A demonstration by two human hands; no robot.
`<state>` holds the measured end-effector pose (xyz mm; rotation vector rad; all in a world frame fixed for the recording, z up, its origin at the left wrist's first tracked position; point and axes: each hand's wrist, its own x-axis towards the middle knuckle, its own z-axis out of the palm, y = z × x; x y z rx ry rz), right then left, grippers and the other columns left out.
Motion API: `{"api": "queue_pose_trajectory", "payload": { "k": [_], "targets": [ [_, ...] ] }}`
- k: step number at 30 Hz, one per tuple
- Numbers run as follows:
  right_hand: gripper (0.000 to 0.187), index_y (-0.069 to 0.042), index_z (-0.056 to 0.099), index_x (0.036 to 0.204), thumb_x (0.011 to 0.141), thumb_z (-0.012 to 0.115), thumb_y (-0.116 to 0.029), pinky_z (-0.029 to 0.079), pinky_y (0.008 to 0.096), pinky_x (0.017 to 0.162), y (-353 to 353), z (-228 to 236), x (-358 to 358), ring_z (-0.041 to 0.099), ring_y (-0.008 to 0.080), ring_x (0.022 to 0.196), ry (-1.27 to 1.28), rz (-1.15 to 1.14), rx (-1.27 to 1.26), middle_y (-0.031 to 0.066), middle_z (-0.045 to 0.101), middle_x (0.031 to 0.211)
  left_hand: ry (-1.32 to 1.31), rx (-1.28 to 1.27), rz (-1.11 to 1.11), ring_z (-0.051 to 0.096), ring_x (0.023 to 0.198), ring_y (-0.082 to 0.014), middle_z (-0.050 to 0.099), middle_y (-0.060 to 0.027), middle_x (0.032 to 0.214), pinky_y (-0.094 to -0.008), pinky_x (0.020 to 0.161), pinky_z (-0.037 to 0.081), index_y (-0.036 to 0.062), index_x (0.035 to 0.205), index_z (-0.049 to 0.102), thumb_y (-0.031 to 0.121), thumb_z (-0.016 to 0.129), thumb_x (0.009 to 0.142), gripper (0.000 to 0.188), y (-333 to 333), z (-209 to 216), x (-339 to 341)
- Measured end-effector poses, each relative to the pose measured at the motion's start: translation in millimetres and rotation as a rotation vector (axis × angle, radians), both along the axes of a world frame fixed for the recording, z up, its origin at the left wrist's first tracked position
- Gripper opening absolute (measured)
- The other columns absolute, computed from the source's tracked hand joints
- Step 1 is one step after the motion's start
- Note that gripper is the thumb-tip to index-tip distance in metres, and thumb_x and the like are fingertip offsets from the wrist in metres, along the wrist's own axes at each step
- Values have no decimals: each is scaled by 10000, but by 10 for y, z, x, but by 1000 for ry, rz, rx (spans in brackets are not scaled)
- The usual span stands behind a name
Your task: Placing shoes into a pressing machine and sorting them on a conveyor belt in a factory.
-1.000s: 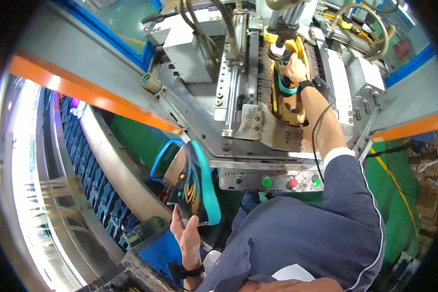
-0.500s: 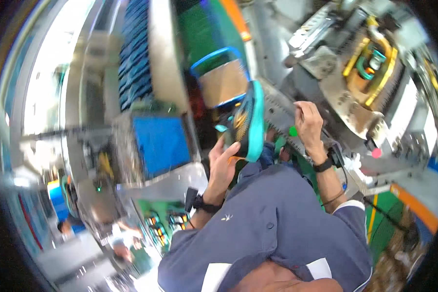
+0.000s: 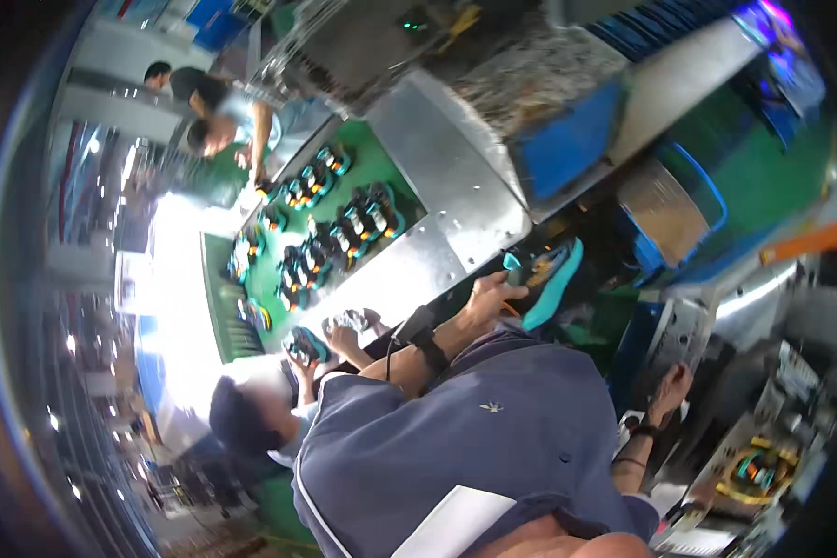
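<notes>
My left hand [image 3: 480,305] grips a dark shoe [image 3: 558,290] with a teal sole and orange details near its heel end. The shoe is tilted, its teal sole turned to the right. Off to the lower right, my right hand [image 3: 670,389] hangs beside the grey machinery, apart from the shoe. Its fingers are loosely curled in, and I see nothing in them. A machine part with a yellow frame [image 3: 733,484] stands beyond my right forearm, with a teal and orange shoe piece inside it.
On the left runs a green conveyor belt [image 3: 367,153] with several similar shoes, bordered by a metal table [image 3: 479,223]. Two co-workers handle shoes there, one close by my left arm. A blue panel [image 3: 567,144] and a blue-framed cart [image 3: 665,209] with a brown board lie ahead.
My view has swung left, bringing the belt of shoes and the co-workers into sight. The shoe stays in my left hand. My right hand now appears lower and farther right.
</notes>
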<state>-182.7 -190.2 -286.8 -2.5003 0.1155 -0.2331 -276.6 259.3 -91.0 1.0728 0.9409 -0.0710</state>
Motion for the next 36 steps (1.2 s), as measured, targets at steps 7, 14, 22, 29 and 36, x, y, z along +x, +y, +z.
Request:
{"api": "queue_pose_trajectory", "payload": {
  "k": [7,14,22,29,36],
  "targets": [
    [380,2,609,1160,910,563,-279,470,422,895,446,388,420,617,374,1003,337,-171,-133,219,653,1082,29,138,603,639,791,-254,653,-135,929,-377,633,536,-50,1099,600,109,733,752,403,1872,-1002,-80],
    [383,38,574,1211,910,609,-196,475,362,928,1748,1069,1351,614,282,1091,122,18,-132,189,636,1165,-9,358,868,625,799,-216,647,-136,984,-334,698,508,-53,1114,552,25,705,710,440,3384,-1620,73],
    [299,25,584,1198,950,570,-141,476,352,948,3944,2351,1953,601,248,1102,-283,390,94,155,620,1222,351,816,583,591,1074,-447,619,-291,1107,-469,933,454,-25,1422,282,153,663,758,786,3575,-1894,489],
    [277,-16,587,1202,929,606,-61,474,366,965,5057,2582,2260,575,256,1161,-383,683,179,121,617,1251,222,1021,284,401,1256,-457,371,-307,1381,-478,1063,356,-66,1446,151,69,642,766,850,3427,-2013,570],
    [243,-43,616,1138,899,645,-73,436,394,1009,5039,2500,2360,557,267,1180,-452,747,60,89,603,1271,439,1411,605,411,1261,-463,423,-328,1343,-480,1079,329,-84,1387,311,144,731,772,779,3784,-1706,-123]
  ]
}}
